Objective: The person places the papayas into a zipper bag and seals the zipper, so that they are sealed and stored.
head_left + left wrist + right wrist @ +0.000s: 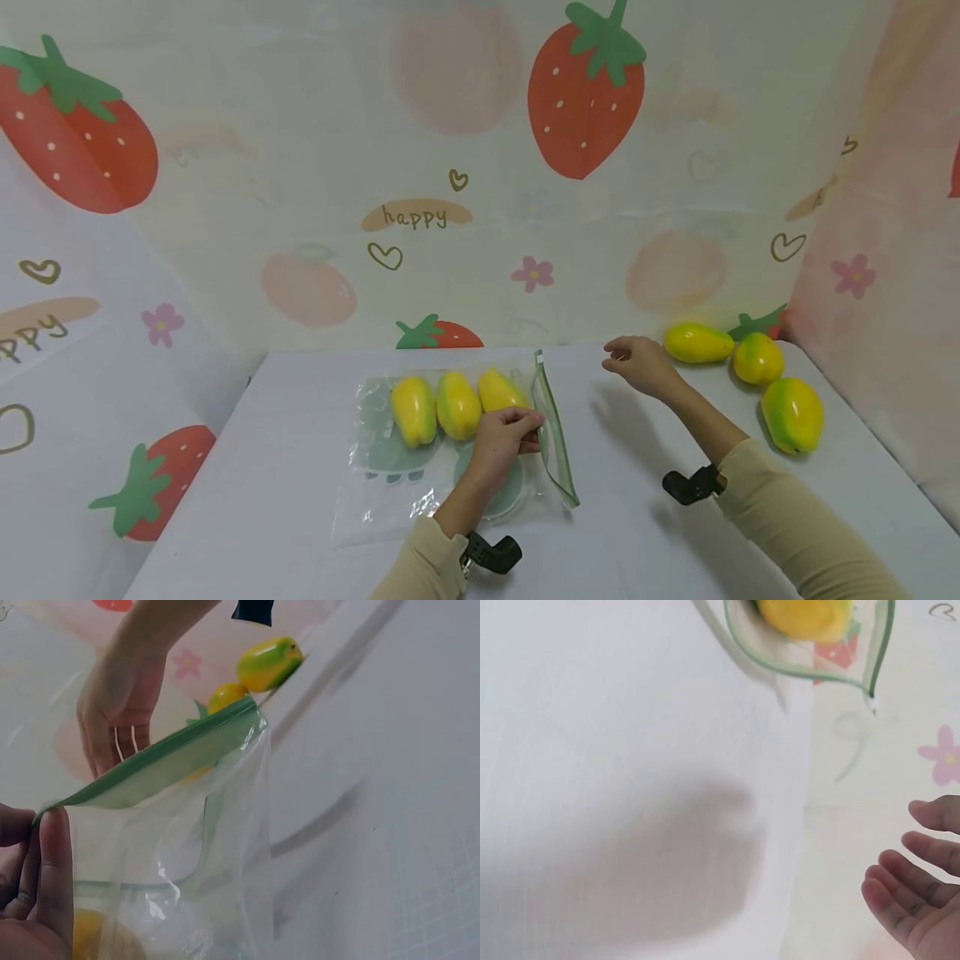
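Observation:
A clear plastic bag [390, 500] with a green-edged mouth [150, 754] lies on the table, its opening toward the right. Inside it three yellow-green fruits [414, 411] sit in a row. My left hand [501, 446] pinches the near layer of the bag's edge between thumb and fingers, as the left wrist view also shows. To the right of the bag, above the table, my right hand [641, 367] hangs with relaxed, slightly bent fingers and holds nothing. In the right wrist view a fruit [806, 615] shows within the parted green rim.
Three more yellow-green fruits stand at the table's back right: one lying [697, 343], one beside it [757, 359], one nearer [792, 415]. A printed cloth wall [480, 167] rises behind the white table [247, 483] and along both sides.

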The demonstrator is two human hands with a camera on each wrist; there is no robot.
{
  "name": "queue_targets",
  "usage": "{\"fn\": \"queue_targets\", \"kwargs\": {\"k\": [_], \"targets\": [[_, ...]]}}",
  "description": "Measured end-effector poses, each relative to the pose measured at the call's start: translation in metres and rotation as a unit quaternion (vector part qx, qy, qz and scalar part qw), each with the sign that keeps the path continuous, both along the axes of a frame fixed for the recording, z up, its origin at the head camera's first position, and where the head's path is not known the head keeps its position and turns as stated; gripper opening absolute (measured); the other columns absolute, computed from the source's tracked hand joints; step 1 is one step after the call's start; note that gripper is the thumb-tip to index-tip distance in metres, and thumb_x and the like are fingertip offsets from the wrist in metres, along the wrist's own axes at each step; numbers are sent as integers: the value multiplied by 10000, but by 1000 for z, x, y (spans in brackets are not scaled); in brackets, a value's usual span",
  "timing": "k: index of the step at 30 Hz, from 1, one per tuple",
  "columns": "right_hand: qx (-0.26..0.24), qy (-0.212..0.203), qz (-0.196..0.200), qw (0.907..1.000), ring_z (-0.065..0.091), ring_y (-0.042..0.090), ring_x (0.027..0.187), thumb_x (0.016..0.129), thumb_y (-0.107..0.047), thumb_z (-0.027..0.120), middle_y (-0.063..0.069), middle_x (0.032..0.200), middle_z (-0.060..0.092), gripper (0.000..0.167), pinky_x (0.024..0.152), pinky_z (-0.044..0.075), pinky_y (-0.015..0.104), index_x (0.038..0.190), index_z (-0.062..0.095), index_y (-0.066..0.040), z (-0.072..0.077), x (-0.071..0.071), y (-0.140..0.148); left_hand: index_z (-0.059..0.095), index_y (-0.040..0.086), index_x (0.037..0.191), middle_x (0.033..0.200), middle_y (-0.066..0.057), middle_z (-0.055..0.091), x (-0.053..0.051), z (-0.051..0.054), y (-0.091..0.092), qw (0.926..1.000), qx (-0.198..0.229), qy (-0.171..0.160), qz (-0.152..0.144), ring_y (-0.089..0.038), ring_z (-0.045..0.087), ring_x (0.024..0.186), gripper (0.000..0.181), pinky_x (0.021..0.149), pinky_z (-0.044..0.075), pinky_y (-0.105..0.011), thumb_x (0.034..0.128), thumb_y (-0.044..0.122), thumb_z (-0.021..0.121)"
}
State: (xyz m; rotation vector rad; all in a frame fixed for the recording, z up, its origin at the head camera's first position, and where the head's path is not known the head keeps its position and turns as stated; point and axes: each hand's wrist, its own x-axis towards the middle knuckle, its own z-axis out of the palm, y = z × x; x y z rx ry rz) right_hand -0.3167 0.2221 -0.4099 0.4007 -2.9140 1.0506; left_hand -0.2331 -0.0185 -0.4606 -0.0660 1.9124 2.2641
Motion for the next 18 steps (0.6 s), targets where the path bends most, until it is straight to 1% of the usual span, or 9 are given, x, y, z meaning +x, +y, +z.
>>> {"fn": "queue_targets", "kwargs": {"k": [4,5,6,8,12,18], "targets": [[206,154,13,9997,628,342,949,923,-151,620,251,1048,659,354,798,568,418,1176,622,98,2,-4,10,687,-98,1023,727,44,654,2,2,1,9999,9,-45,102,-69,599,610,237,577,565,-193,909,108,663],[254,182,3,9995,623,357,965,925,-143,617,264,1061,652,354,819,563,438,1180,618,103,3,-5,12,687,-100,1025,728,43,653,3,3,1,9999,3,-52,132,-69,600,609,240,579,567,-195,909,108,663],[358,95,4,9993,607,400,1010,934,-136,604,291,1099,635,367,857,546,492,1204,602,111,5,-6,15,686,-101,1027,727,40,651,3,4,2,9998,2,-71,166,-68,601,608,242,580,568,-194,907,107,664],[524,198,-7,9984,602,414,1019,935,-134,603,306,1109,626,369,872,533,514,1206,597,116,7,-7,19,685,-103,1029,721,36,642,4,5,2,9997,1,-120,229,-68,601,602,246,581,570,-195,903,108,667],[906,307,-62,9954,592,419,1016,938,-140,604,311,1118,609,375,885,521,529,1219,592,107,12,-10,28,685,-104,1022,692,33,620,4,5,3,9992,23,-259,312,-64,599,583,243,572,569,-194,896,104,675],[1416,459,-74,9888,597,437,997,929,-138,605,321,1132,583,398,866,529,529,1240,572,108,18,-15,44,682,-101,1008,658,27,619,4,3,4,9983,96,-428,389,-64,601,561,227,551,565,-194,888,92,677]]}}
